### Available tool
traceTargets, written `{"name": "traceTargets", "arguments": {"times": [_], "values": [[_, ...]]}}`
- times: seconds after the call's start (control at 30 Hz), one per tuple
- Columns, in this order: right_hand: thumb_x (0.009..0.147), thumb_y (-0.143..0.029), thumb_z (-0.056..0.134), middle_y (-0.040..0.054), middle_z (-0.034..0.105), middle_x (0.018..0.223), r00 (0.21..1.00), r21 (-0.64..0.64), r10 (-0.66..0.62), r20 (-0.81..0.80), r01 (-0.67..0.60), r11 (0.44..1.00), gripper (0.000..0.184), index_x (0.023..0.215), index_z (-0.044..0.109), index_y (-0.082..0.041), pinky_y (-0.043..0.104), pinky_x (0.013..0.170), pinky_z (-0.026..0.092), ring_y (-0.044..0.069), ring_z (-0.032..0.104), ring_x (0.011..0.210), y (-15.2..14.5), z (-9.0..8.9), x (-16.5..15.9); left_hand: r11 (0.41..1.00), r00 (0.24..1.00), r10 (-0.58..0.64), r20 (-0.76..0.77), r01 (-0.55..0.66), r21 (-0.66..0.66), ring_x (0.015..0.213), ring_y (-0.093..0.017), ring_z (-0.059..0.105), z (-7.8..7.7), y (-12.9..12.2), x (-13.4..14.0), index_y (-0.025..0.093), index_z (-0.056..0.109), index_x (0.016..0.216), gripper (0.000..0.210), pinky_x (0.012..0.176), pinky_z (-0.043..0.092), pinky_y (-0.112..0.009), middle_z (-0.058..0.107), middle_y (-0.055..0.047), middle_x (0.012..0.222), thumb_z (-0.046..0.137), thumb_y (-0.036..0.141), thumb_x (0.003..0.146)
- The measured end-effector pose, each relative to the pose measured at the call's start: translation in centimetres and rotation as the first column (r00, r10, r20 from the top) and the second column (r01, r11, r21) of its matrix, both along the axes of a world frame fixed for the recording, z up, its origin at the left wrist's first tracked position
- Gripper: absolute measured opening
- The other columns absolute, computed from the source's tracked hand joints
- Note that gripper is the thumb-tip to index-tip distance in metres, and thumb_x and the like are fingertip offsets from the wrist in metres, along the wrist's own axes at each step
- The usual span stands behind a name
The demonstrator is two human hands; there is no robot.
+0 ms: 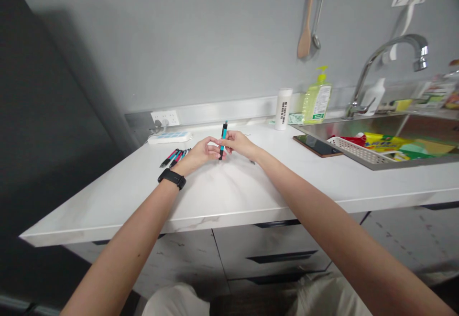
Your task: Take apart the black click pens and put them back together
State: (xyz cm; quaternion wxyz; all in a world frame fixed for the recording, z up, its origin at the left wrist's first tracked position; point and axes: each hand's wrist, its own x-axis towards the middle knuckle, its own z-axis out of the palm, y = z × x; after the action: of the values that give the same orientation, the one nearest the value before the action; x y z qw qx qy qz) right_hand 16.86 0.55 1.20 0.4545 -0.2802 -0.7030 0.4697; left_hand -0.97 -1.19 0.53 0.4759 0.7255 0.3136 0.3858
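A blue and black pen stands nearly upright between my two hands, just above the white countertop. My left hand, with a black watch at its wrist, has its fingers closed on the pen's lower part. From the other side my right hand pinches the same pen around its middle. Several pens in blue, red and black lie in a group on the countertop, just left of my left hand and partly hidden by it. A small dark tip shows beside my right wrist; what it belongs to is hidden.
A white power strip lies behind the pens. Towards the right stand a white canister and a yellow-green soap bottle. A phone lies by the sink, which holds a white basket and colourful packages. The countertop's front edge runs below my forearms.
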Motion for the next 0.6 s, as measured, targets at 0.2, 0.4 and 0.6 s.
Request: {"name": "traceTargets", "arguments": {"times": [0.2,0.4,0.6], "values": [[0.064,-0.048,0.078,-0.0054,0.054,0.045,1.0,0.028,-0.004,0.008,0.004,1.0,0.044,0.066,0.045,-0.018,0.018,0.04,0.038,0.006,0.048,0.04,0.29,-0.3,-0.12,0.999,0.999,0.047,-0.023,-0.046,0.013,0.067,-0.014,0.066,0.1,-0.23,0.08,0.019,0.045,0.093,0.053,0.07,0.05,-0.029,0.068,0.001,0.071,0.082,0.027,0.056],[0.068,-0.045,0.076,-0.0031,0.059,0.053,0.998,-0.047,0.032,0.052,-0.029,0.998,0.039,0.069,0.048,-0.017,0.017,0.041,0.04,0.006,0.051,0.043,-0.39,-0.1,0.1,1.0,0.998,0.006,-0.056,-0.004,0.021,0.067,-0.013,0.066,-0.36,0.13,0.04,0.019,0.044,0.094,0.056,0.07,0.051,-0.028,0.069,0.0,0.074,0.083,0.026,0.056],[0.069,-0.038,0.078,-0.0044,0.057,0.048,0.999,-0.012,-0.013,0.048,0.014,1.0,0.038,0.069,0.045,-0.018,0.018,0.044,0.044,0.007,0.054,0.042,-0.5,-0.07,-0.01,0.998,0.998,0.025,-0.051,-0.022,0.065,0.068,-0.014,0.068,-0.5,0.19,0.1,0.019,0.041,0.095,0.056,0.07,0.052,-0.029,0.071,-0.002,0.077,0.083,0.026,0.057]]}}
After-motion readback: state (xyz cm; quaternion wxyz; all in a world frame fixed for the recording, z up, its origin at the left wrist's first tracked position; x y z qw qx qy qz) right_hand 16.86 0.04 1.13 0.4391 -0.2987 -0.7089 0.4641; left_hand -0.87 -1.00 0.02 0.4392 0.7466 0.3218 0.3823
